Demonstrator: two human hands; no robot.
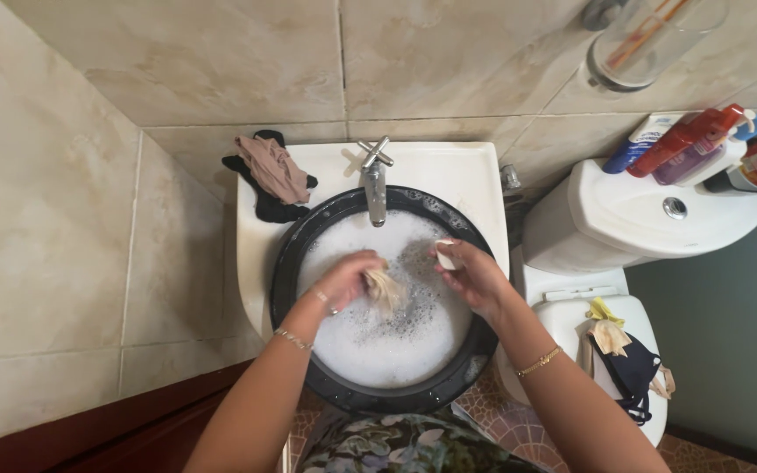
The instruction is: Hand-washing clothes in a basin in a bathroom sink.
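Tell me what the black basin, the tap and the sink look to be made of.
Black basin: probably plastic, with a smooth, slightly shiny rim; it holds foamy water.
Tap: metal, seemingly chromed, with bright mirror-like reflections.
Sink: likely glazed ceramic, white, glossy and thick-edged, much like the toilet tank beside it.

— How are the 2 arms placed?
— Both reach forward, angled inward. The left hand (343, 278) is curled closed, knuckles up.
— The other?
— The right hand (473, 273) is cupped, fingers bent.
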